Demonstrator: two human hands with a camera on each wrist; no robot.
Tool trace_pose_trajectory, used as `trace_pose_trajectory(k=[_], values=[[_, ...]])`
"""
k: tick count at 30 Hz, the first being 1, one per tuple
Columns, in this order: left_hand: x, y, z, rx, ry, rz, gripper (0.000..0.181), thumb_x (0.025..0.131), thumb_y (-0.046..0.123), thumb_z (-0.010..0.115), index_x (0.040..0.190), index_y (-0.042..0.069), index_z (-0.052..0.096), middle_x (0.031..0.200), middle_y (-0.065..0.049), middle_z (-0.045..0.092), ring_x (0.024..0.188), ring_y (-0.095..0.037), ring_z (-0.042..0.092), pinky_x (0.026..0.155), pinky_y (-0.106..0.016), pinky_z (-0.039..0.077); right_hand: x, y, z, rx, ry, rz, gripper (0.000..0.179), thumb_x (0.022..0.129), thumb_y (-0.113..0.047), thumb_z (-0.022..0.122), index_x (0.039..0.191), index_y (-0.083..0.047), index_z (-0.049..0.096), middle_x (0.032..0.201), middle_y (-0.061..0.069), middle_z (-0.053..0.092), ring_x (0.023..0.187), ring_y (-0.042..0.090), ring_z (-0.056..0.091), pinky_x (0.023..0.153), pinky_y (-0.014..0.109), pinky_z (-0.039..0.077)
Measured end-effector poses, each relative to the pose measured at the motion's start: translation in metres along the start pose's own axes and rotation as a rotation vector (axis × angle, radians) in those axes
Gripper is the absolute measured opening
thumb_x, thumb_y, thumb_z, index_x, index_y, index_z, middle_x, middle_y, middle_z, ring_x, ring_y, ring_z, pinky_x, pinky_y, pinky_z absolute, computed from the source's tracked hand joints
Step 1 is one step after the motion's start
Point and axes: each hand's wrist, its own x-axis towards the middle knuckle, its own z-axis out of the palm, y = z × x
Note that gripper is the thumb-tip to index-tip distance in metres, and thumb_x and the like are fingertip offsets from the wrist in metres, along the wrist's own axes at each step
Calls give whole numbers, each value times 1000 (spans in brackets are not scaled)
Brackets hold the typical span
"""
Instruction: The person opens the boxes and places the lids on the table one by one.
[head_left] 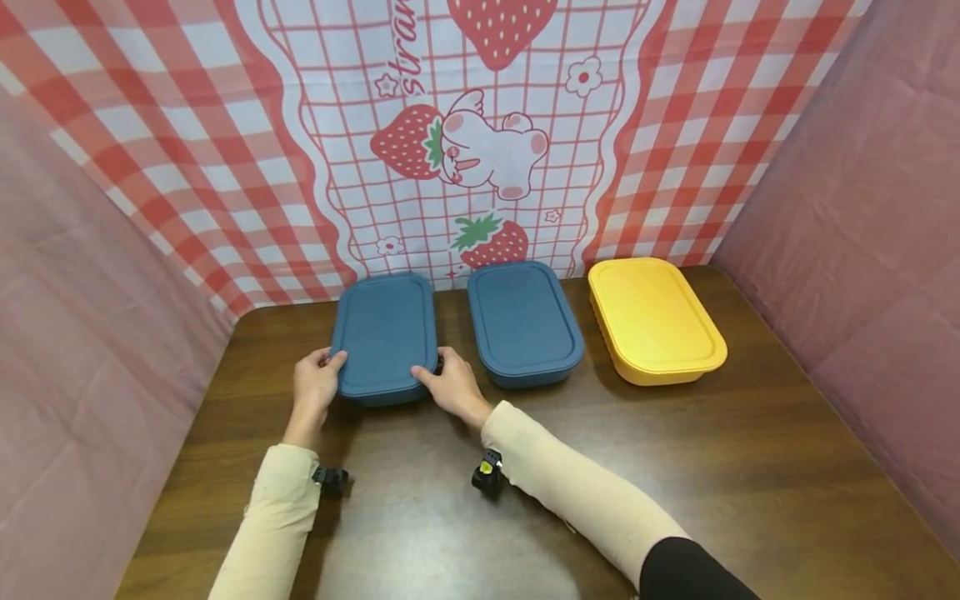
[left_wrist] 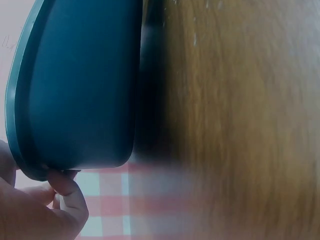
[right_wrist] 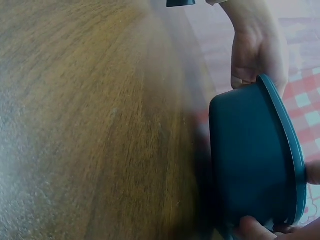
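A blue lidded food container [head_left: 386, 329] at the left is held between both hands. My left hand [head_left: 315, 383] grips its left side near the front, thumb on the lid's edge. At the front right corner my right hand [head_left: 454, 387] has its thumb on the lid edge and fingers along the side. The left wrist view shows the container's smooth wall [left_wrist: 85, 90] close over the tabletop, the left fingers [left_wrist: 67, 192] under the lid's rim. In the right wrist view, the right hand's fingers [right_wrist: 252, 227] lie against the wall; the left hand [right_wrist: 257, 55] is at the opposite side.
A second blue lidded container [head_left: 525, 321] stands just to the right, and a yellow lidded container [head_left: 656, 317] beyond it. The brown wooden table [head_left: 420, 508] meets a red-checked strawberry cloth [head_left: 487, 150] at the back. Pink curtains [head_left: 847, 217] hang at both sides.
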Motion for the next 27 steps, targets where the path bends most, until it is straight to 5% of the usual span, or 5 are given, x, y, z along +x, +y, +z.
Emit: trace_pose_trajectory(k=[8, 16, 27], values=[[-1, -3, -10, -2, 2, -2, 47, 101, 19, 50, 137, -11, 47, 124, -21, 51, 112, -25, 47, 88, -25, 37, 2, -1, 7, -9, -43, -40, 56, 93, -30, 65, 132, 7, 50, 120, 23, 63, 110, 32, 61, 95, 44, 50], [1, -6, -15, 2, 12, -16, 46, 101, 20, 51, 136, -10, 48, 120, -21, 53, 108, -23, 48, 83, -22, 38, 6, -1, 15, -14, -51, -35, 58, 93, -32, 65, 134, 6, 49, 128, 24, 60, 119, 33, 58, 100, 44, 48], [7, -12, -17, -35, 0, -46, 49, 101, 20, 51, 139, -10, 45, 128, -22, 51, 114, -24, 46, 89, -24, 37, 10, -2, 18, -36, -60, -28, 55, 92, -32, 66, 130, 5, 51, 120, 21, 63, 113, 32, 61, 96, 43, 49]])
